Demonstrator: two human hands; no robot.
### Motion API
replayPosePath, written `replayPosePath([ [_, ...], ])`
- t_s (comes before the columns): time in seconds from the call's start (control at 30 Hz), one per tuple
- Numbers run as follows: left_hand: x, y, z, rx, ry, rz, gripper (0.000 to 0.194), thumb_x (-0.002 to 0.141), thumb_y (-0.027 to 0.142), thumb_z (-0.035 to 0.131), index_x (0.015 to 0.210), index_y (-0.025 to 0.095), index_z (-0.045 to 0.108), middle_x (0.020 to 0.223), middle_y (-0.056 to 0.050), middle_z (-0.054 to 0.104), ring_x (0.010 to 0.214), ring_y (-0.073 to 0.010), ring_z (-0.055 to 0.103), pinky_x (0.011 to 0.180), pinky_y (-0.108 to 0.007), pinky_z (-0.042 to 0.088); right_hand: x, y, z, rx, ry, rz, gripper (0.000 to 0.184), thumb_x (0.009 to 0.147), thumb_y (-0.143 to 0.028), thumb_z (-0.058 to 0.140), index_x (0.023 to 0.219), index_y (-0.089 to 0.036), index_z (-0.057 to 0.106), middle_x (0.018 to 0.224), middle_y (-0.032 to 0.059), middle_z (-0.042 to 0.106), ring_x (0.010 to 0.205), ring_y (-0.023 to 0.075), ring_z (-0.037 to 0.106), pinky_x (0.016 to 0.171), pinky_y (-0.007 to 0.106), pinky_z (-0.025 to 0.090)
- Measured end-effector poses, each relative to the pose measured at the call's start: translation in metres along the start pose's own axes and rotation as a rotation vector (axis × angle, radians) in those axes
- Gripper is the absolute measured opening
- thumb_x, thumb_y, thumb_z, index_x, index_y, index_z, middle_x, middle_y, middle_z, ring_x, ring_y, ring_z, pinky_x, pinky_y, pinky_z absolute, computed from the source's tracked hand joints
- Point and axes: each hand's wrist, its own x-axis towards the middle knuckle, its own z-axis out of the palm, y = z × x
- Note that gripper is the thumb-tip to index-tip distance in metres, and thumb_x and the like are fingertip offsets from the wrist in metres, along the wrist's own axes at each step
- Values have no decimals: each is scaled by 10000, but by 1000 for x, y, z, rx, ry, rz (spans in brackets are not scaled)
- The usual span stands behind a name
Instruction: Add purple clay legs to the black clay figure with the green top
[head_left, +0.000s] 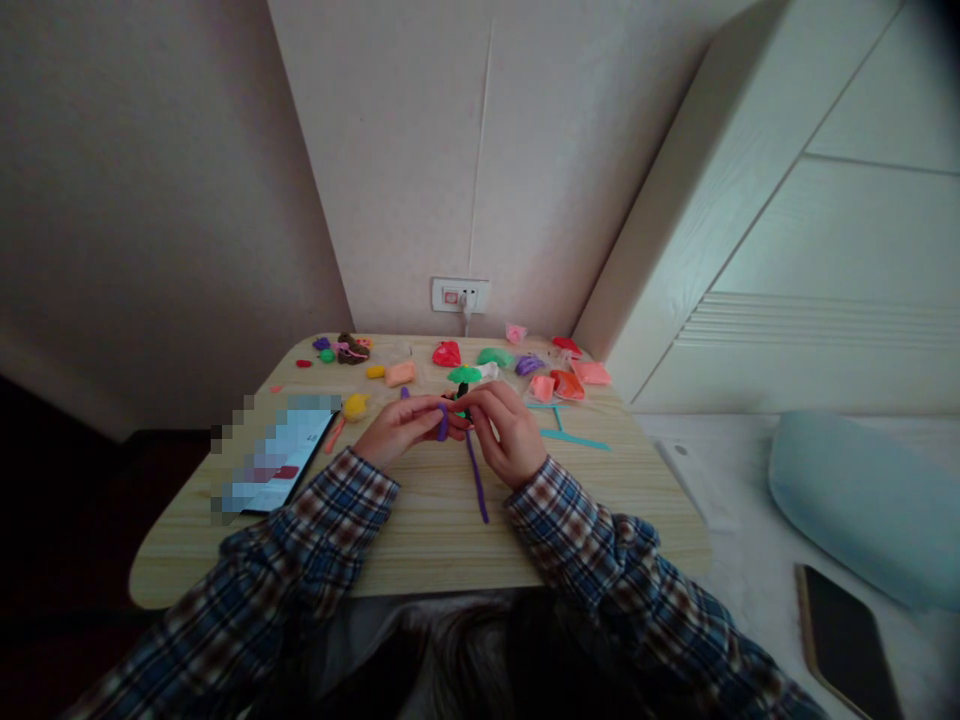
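My left hand [405,430] is closed over the table with a strip of purple clay [443,423] at its fingertips. My right hand [507,432] meets it from the right, thumb and fingers bent together in a pinch. What lies between the right fingertips is too small to make out. Just beyond the fingers shows a small piece with a green clay top [465,374] and a dark part below it, partly hidden by my hands. A long thin purple clay roll [477,480] lies on the table below and between the hands.
Clay lumps and packets lie along the back of the table [420,560], among them a red one [447,354] and an orange one [567,385]. A tablet [281,460] rests at left. Turquoise strips [576,440] lie at right. A phone [847,640] is beside the table.
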Motion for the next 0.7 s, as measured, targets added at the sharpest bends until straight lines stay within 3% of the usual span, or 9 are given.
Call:
replayPosePath([
  [0.27, -5, 12, 6, -32, 154, 98, 268, 613, 319, 733, 678, 136, 548, 652, -8, 654, 637, -129, 599, 665, -266, 471, 1, -1, 1, -14, 22, 31, 235, 876, -167, 342, 928, -179, 571, 871, 76, 561, 858, 187, 522, 771, 328, 447],
  [0.37, -5, 14, 6, -52, 174, 124, 253, 627, 335, 719, 684, 137, 572, 655, -14, 658, 638, -134, 603, 652, -259, 463, 1, -1, 1, -27, 16, 36, 228, 871, -158, 350, 923, -171, 571, 874, 78, 560, 860, 186, 519, 774, 323, 444],
  [0.53, -5, 14, 5, -18, 162, 52, 280, 659, 376, 668, 703, 100, 657, 745, -86, 691, 735, -199, 633, 706, -297, 456, 0, 1, 2, -46, 3, 35, 216, 856, -136, 366, 926, -161, 569, 881, 81, 560, 875, 191, 512, 779, 320, 437],
  [0.7, -4, 14, 7, -22, 216, 92, 242, 596, 319, 730, 696, 113, 653, 685, -49, 687, 685, -167, 622, 702, -290, 463, 0, 1, 1, -48, -1, 36, 213, 856, -145, 368, 919, -180, 569, 875, 74, 558, 867, 193, 515, 773, 322, 439],
])
